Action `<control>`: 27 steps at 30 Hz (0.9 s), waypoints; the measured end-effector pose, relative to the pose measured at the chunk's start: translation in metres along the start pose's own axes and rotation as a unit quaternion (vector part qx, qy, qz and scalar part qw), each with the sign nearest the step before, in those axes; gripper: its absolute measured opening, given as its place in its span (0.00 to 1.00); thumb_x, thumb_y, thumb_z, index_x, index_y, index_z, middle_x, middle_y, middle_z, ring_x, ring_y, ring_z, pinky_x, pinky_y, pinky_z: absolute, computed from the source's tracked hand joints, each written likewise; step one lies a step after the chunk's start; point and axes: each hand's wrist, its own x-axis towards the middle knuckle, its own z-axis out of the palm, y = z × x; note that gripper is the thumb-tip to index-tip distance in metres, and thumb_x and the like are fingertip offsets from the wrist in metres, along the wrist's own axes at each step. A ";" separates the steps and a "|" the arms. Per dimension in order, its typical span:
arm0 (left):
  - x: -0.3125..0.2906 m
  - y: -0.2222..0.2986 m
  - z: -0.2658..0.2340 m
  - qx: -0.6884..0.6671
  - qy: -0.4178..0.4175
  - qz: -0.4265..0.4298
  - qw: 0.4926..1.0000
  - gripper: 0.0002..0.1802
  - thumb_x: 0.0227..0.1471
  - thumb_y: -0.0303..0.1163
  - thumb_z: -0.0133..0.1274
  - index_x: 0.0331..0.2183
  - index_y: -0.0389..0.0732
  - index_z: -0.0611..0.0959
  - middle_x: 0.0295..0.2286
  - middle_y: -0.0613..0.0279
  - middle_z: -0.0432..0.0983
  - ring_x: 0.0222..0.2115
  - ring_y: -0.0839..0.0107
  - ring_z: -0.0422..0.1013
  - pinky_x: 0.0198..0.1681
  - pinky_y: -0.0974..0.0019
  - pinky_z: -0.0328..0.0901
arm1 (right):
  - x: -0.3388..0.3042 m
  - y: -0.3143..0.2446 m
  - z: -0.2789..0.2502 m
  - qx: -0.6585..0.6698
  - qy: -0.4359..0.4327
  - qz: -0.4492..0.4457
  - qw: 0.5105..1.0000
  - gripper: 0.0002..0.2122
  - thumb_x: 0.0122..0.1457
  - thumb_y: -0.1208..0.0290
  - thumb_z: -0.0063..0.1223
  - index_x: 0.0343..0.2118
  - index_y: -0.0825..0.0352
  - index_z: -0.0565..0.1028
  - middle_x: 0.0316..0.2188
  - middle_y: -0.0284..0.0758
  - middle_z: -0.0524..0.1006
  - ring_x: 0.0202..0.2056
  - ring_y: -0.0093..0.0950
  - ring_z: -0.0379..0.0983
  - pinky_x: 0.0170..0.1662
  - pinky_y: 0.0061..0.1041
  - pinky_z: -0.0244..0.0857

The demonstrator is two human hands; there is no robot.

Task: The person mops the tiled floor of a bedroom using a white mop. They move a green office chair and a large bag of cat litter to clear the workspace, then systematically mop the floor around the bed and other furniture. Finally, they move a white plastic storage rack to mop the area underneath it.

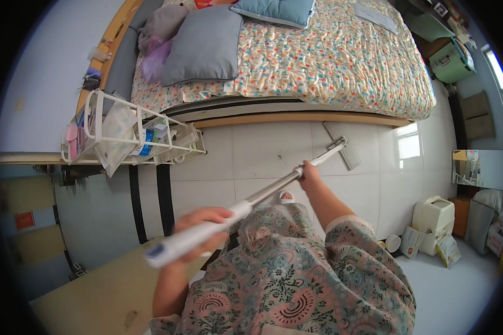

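A flat mop [271, 187] with a white and silver pole runs diagonally across the middle of the view. Around the thick white grip at its upper end, my left hand [202, 230] is closed. Farther down the pole, my right hand [309, 175] is wrapped round the shaft. The mop's flat grey head [350, 154] lies on the pale floor tiles [257, 156], close to the bed's wooden base, and one end of it reaches toward the bed.
Ahead stands a bed [330, 61] with a dotted quilt and a grey pillow [204, 47]. At left is a white wire rack [145, 131] holding packets. A beige table [106, 285] sits near my left arm. A cream bin [435, 218] and packages stand at right.
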 end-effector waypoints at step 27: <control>-0.152 0.058 0.007 -0.030 0.384 -0.141 0.912 0.09 0.38 0.29 0.52 0.26 0.36 0.72 0.27 0.49 0.74 0.29 0.66 0.70 0.37 0.65 0.62 | -0.105 0.124 0.063 -0.097 -0.122 0.130 0.979 0.08 0.54 0.72 0.44 0.32 0.70 0.61 0.24 0.35 0.65 0.26 0.31 0.66 0.31 0.31 0.67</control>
